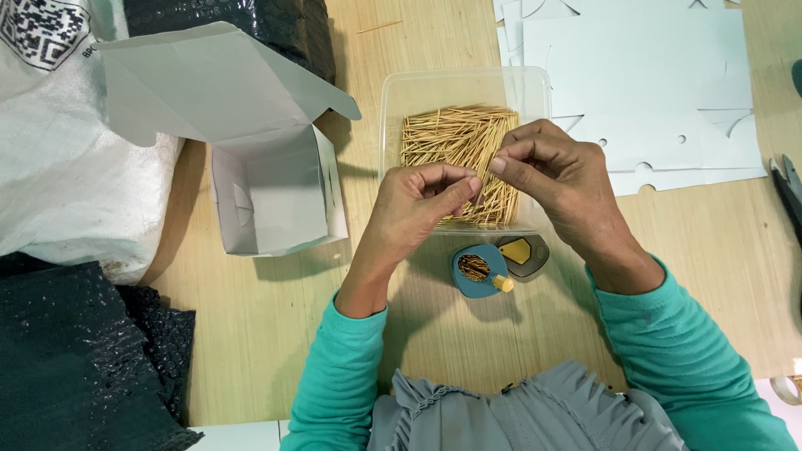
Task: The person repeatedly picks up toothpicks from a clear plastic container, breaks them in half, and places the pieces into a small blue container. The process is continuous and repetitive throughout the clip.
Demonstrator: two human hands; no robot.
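A clear plastic tub [393,92] on the wooden table holds a heap of thin wooden toothpicks [447,138]. Both hands hover over its near edge. My left hand [422,205] pinches a few toothpicks between thumb and forefinger. My right hand [551,171] meets it fingertip to fingertip, gripping the same small bunch. Just below the tub lies a small teal dispenser [478,271], open, with toothpicks inside and a yellow nub. Its grey lid [525,253] with a yellow insert rests beside it.
An open white cardboard box [276,192] with raised flap stands left of the tub. Flat white box blanks [652,83] lie at the upper right. A white woven sack [58,167] and black plastic bags [75,359] fill the left. Scissors [789,196] lie at the right edge.
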